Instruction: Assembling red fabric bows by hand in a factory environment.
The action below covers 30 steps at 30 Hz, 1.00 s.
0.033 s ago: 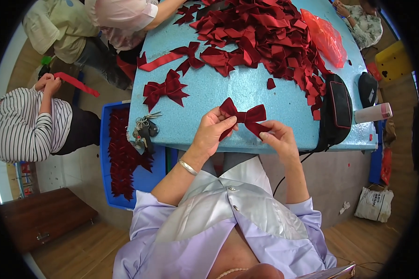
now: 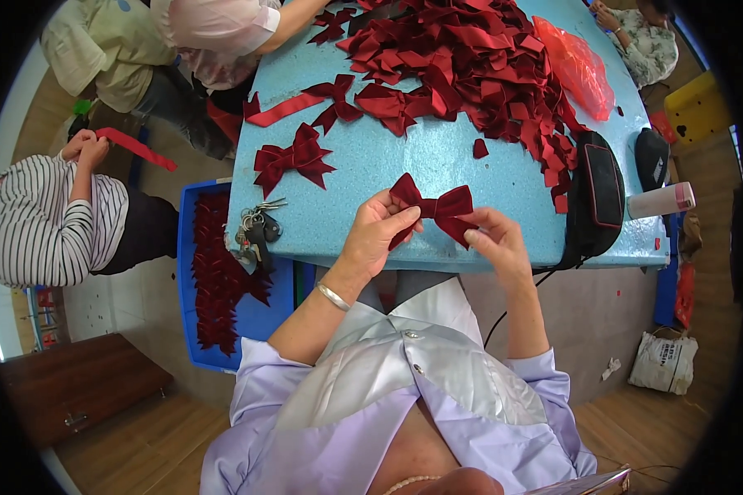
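Over the near edge of the blue table, a dark red velvet bow point(image 2: 432, 206) is held between both my hands. My left hand point(image 2: 380, 229) pinches its left loop and tail, thumb across the front near the knot. At the right tail, my right hand point(image 2: 499, 243) grips with thumb and fingers. Left of my hands, another velvet bow point(image 2: 293, 159) lies on the table, with a bow trailing a long ribbon point(image 2: 305, 105) behind it. A large heap of red bows point(image 2: 479, 66) covers the far middle of the table.
A blue bin point(image 2: 191, 313) with stacked bows stands left of the table point(image 2: 347, 157). Keys point(image 2: 257, 231) lie at the left corner. To the right are a black case point(image 2: 600, 194), a bottle point(image 2: 662, 200) and a red plastic bag point(image 2: 576, 70). A co-worker point(image 2: 49, 214) holds ribbon at left.
My right thumb and fingers have shifted slightly on the bow's right tail. The bow and my left hand stay in place.
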Available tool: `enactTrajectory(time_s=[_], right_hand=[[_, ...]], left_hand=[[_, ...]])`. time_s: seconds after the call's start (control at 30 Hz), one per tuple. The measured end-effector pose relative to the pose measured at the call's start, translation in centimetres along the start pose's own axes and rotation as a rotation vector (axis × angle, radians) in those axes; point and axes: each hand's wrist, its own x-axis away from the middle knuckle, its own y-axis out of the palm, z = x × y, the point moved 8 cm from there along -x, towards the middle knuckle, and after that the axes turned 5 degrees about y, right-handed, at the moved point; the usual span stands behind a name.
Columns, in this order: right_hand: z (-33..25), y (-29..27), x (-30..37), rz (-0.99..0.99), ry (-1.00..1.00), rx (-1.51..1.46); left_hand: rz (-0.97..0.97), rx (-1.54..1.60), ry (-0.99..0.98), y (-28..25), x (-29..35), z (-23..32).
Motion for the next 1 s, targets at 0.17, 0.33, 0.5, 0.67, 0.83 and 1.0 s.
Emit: enactTrajectory(time_s=[0.17, 0.33, 0.5, 0.67, 0.83, 1.0], right_hand=[[-2.2, 1.6, -1.6, 0.009, -0.045, -0.019], [-1.6, 2.0, -1.9, 0.025, -0.027, 0.036], [-1.8, 2.1, -1.4, 0.120, -0.058, 0.157], [-3.0, 3.0, -1.1, 0.077, -0.176, 0.158], [-5.0, 3.0, -1.8, -0.039, -0.136, 0.042], [-4.6, 4.2, -2.8, -0.197, -0.019, -0.006]], left_hand=[[-0.029, -0.067, 0.008, 1.1, 0.4, 0.3], [-0.050, 0.008, -0.014, 0.9, 0.8, 0.2], [-0.036, 0.084, -0.040, 1.2, 1.2, 0.3], [-0.044, 0.097, -0.020, 1.1, 1.0, -0.5], [-0.051, 0.029, -0.007, 1.8, 1.2, 0.2], [-0.119, 0.033, -0.040, 2.6, 1.6, 0.1]])
